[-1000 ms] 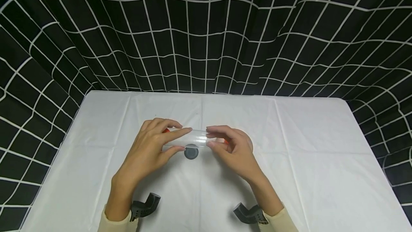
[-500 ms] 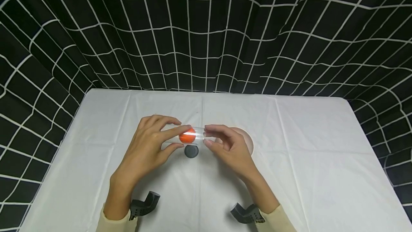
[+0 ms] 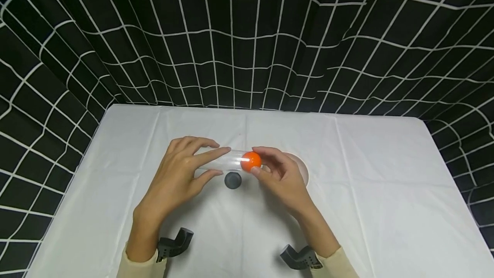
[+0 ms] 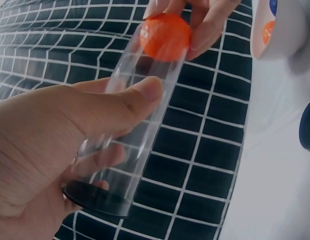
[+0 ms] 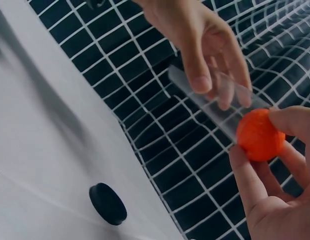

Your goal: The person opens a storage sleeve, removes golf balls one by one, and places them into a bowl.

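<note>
My left hand grips a clear plastic tube, thumb on one side and fingers behind it. In the left wrist view a black cap closes the tube's near end. An orange ball sits at the tube's other, open end. Thumb and fingertips of my right hand pinch this ball right at the mouth. In the right wrist view the ball bulges out past the tube's edge.
Behind my right hand stands a pale bowl, partly hidden; in the left wrist view an orange ball and something blue show inside it. A loose black cap lies on the white table below the tube.
The orange ball has travelled rightward through the tube, from near my left hand to the open end. My right fingers now hold it there. My left hand has stayed nearly in place.
</note>
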Demonstrator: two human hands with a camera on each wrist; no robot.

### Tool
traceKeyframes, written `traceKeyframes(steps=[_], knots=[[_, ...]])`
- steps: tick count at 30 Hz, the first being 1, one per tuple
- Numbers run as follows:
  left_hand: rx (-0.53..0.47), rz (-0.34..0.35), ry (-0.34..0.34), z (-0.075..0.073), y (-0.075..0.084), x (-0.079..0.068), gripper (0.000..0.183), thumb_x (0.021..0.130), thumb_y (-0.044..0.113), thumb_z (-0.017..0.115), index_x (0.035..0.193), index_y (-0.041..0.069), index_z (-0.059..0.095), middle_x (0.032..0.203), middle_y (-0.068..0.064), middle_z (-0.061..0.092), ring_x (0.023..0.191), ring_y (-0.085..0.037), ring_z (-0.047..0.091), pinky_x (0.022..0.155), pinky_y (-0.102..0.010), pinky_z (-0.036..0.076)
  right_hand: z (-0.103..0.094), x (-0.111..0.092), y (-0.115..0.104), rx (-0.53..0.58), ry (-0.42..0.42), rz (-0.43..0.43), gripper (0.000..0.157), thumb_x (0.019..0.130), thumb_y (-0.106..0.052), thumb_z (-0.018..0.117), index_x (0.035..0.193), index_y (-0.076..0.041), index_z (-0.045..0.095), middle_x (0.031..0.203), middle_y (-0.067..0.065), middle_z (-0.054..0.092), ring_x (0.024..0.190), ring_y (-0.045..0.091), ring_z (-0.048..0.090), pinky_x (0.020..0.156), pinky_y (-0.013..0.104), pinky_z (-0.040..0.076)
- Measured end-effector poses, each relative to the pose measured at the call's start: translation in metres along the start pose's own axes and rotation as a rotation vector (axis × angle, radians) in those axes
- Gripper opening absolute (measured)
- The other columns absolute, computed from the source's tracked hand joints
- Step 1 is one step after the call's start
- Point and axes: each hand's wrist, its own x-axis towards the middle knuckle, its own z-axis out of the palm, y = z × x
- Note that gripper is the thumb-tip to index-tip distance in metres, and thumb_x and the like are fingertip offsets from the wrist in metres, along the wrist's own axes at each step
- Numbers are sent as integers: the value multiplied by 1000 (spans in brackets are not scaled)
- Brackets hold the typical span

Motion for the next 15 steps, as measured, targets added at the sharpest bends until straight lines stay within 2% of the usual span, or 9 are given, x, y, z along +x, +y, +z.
traceKeyframes(steps=[5, 7, 11, 15], knots=[[-18, -55, -27, -1, 0, 2, 50, 87, 34, 79, 135, 36, 64, 128, 10, 66, 124, -16, 58, 109, -40, 40, -7, -1, -4, 80, 8, 19, 38, 91, -4, 72, 128, -6, 64, 119, 5, 68, 94, 12, 66, 71, 15, 54], [-28, -86, -45, 0, 0, 2, 50, 87, 34, 79, 135, 35, 63, 128, 11, 67, 123, -16, 60, 110, -40, 41, -11, -1, -5, 115, -4, 41, 39, 92, -3, 70, 130, -3, 61, 120, 4, 67, 96, 12, 65, 73, 14, 54], [-50, -129, -71, 0, -2, 1, 56, 87, 35, 79, 139, 35, 59, 128, 10, 68, 121, -18, 65, 107, -41, 47, -19, -1, -6, 96, 10, 72, 38, 92, -4, 69, 130, -4, 61, 120, 1, 67, 104, 13, 65, 83, 16, 55], [-77, -159, -75, 0, -4, 1, 61, 88, 37, 78, 143, 36, 55, 126, 10, 69, 116, -16, 67, 97, -40, 53, -30, 0, -7, 80, 32, 74, 38, 92, -3, 69, 130, -2, 61, 120, 0, 68, 110, 14, 65, 90, 18, 56]])
